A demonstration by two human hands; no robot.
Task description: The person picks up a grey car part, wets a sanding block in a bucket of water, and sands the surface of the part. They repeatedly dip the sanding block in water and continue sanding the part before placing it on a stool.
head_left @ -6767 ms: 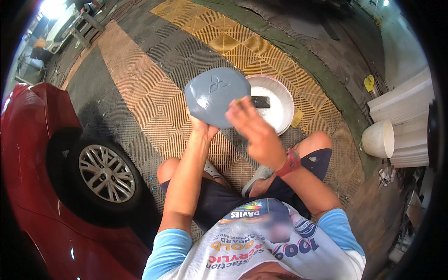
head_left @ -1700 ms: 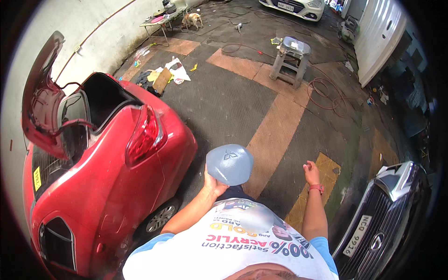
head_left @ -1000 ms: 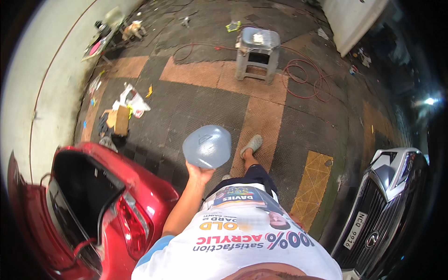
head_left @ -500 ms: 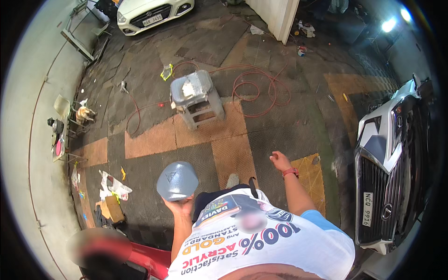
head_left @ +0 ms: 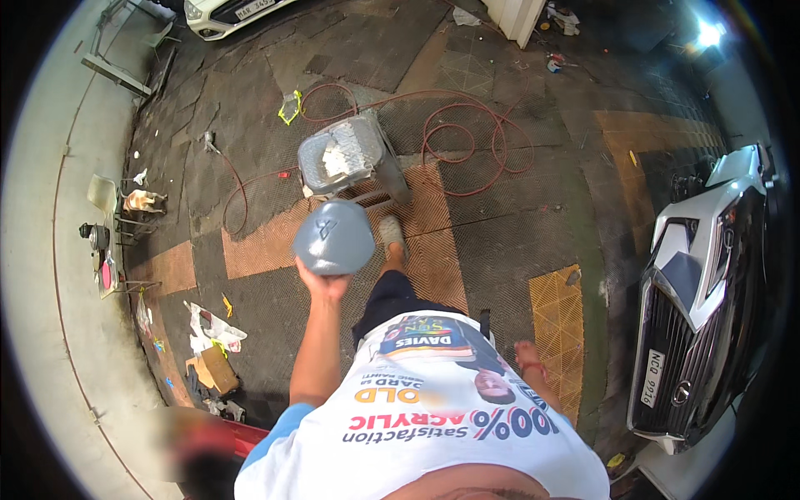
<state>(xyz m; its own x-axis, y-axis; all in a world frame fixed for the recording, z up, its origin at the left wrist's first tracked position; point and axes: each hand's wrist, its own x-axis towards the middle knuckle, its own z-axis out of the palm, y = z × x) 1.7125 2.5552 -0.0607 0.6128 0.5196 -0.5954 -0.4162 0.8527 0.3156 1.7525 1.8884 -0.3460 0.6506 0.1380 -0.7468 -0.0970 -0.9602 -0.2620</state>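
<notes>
My left hand (head_left: 323,283) grips the lower edge of a smooth grey rounded cover (head_left: 335,237) with an embossed emblem on its face. The cover is held out in front of me, and in this view it overlaps the near side of a grey stool (head_left: 390,185). On the stool's seat is a crumpled whitish piece (head_left: 337,160). My right hand (head_left: 527,354) hangs low at my right side beside the yellow floor mat (head_left: 557,321). It appears loosely open with nothing in it, though its fingers show only in small part.
A red hose (head_left: 475,117) lies coiled on the floor beyond the stool. At the right stands a car front (head_left: 679,350); a white car (head_left: 221,21) is at the far left. A cardboard box (head_left: 218,369) and a plastic bag (head_left: 208,329) lie left. Chairs line the left wall.
I have stepped closer to the stool. My left hand has carried the grey cover forward and up toward it. My right arm has swung back and down against my side.
</notes>
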